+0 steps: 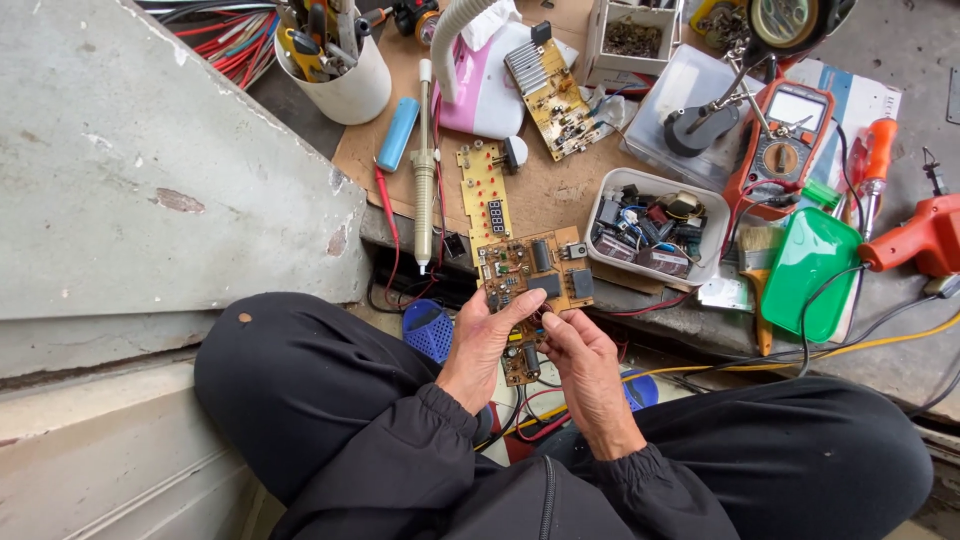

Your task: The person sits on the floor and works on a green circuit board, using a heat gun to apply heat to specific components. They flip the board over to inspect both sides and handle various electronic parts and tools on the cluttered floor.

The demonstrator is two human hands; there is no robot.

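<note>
Both my hands hold a brown circuit board [533, 272] with black components over my lap. My left hand [485, 340] grips its left edge, thumb on the top face. My right hand [585, 365] pinches the lower middle of the board, where a narrow lower section [521, 364] hangs down between the hands. Black sleeves cover both wrists.
A soldering iron [424, 170], a yellow display board [484, 193] and a white tub of parts [652, 226] lie just beyond the board. Farther off are an orange multimeter [782, 145], a green tray [808, 268], a white cup of tools [335, 60] and a concrete slab [150, 150] at left.
</note>
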